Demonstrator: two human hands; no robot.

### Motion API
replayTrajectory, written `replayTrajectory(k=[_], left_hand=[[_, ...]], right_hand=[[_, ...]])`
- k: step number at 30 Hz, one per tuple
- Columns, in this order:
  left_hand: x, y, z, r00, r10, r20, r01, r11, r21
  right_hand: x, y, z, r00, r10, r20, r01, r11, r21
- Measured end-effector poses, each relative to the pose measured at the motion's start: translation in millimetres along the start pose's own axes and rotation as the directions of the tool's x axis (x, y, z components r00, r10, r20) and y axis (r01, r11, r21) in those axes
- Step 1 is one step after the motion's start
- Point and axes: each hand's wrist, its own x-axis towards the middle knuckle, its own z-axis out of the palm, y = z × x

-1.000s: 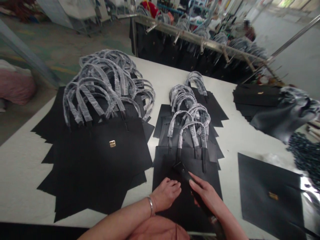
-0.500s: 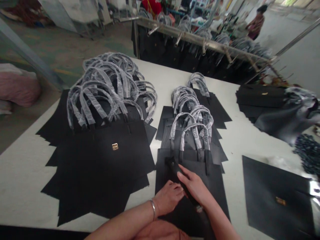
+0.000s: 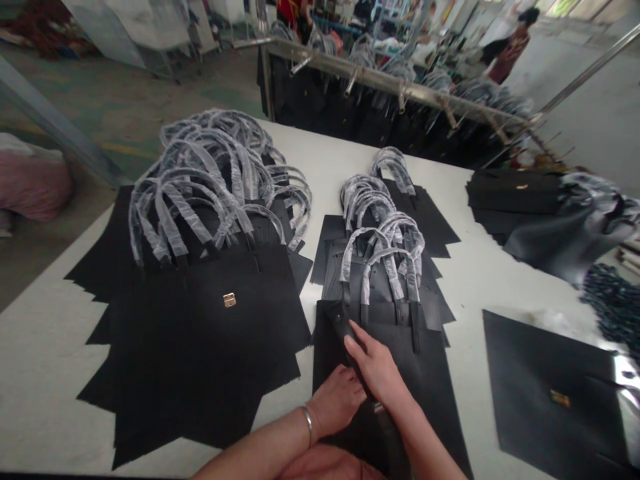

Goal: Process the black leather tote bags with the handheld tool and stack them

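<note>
My right hand (image 3: 375, 367) is closed around a black strap (image 3: 345, 333), thumb and index finger toward its upper end. A small metal fitting (image 3: 379, 407) shows on the strap below the palm. My left hand (image 3: 340, 398), a bracelet on its wrist, presses curled fingers to the strap's left side; its fingertips are partly hidden. Under both hands lies a black bag panel (image 3: 430, 380), the front one of a fanned stack. Handles (image 3: 393, 260) wrapped in clear plastic rise from the stack's top.
Left of the hands, another black stack (image 3: 200, 353) carries a gold clasp (image 3: 229, 300) and many wrapped handles (image 3: 200, 173). A single panel (image 3: 545, 387) lies at right on the white table (image 3: 295, 413). Beyond stands a metal rack (image 3: 370, 73) hung with black pieces; a person (image 3: 510, 50) is at far right.
The strap's upper end and my right hand have shifted slightly left and up. The metal fitting has moved up and left too. My left hand stays against the strap.
</note>
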Motion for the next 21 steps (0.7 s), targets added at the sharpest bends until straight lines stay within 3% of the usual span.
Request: replayTrajectory(k=[2, 3, 4, 5, 6, 7, 8, 10, 13, 16, 21], left_hand=[[-0.4, -3.0, -5.2, 0.987, -0.102, -0.121, 0.090, 0.991, -0.104], [0.8, -6.1, -9.2, 0.953, -0.208, -0.219, 0.174, 0.971, -0.167], [3.0, -10.5, -14.0, 0.886, -0.337, -0.320, 0.267, 0.933, -0.243], [6.2, -16.2, -19.3, 0.785, -0.481, -0.391, 0.354, 0.866, -0.354], [10.2, -23.1, -24.6, 0.676, -0.613, -0.409, 0.409, 0.774, -0.484], [14.5, -30.8, -29.6, 0.594, -0.710, -0.378, 0.422, 0.675, -0.605], [18.8, -38.7, -33.8, 0.550, -0.772, -0.319, 0.410, 0.582, -0.703], [25.9, -53.0, -39.4, 0.549, -0.813, -0.194, 0.376, 0.448, -0.812], [30.4, -64.0, -42.6, 0.591, -0.801, -0.096, 0.339, 0.355, -0.871], [30.6, -61.2, -44.9, 0.620, -0.784, -0.039, 0.283, 0.270, -0.920], [32.9, -47.2, -50.7, 0.624, -0.780, -0.029, 0.195, 0.192, -0.962]], right_hand=[[-8.1, 0.5, -9.3, 0.999, 0.035, -0.030, -0.030, 0.991, 0.134], [-14.5, 2.4, -14.8, 0.997, 0.069, -0.026, -0.062, 0.976, 0.210], [-21.6, 5.1, -20.2, 0.994, 0.107, -0.011, -0.100, 0.956, 0.276], [-28.6, 8.6, -25.1, 0.989, 0.145, 0.007, -0.139, 0.936, 0.323], [-34.8, 12.4, -29.2, 0.984, 0.178, 0.023, -0.175, 0.918, 0.356], [-39.7, 16.3, -32.0, 0.979, 0.203, 0.035, -0.201, 0.905, 0.376], [-43.3, 20.0, -33.4, 0.975, 0.217, 0.045, -0.217, 0.896, 0.387], [-46.0, 25.4, -32.3, 0.971, 0.224, 0.081, -0.238, 0.885, 0.401], [-42.4, 25.7, -24.7, 0.970, 0.199, 0.142, -0.240, 0.879, 0.413], [-36.9, 18.8, -18.4, 0.973, 0.180, 0.146, -0.227, 0.869, 0.441], [-37.5, 12.1, -20.7, 0.973, 0.180, 0.141, -0.227, 0.843, 0.487]])
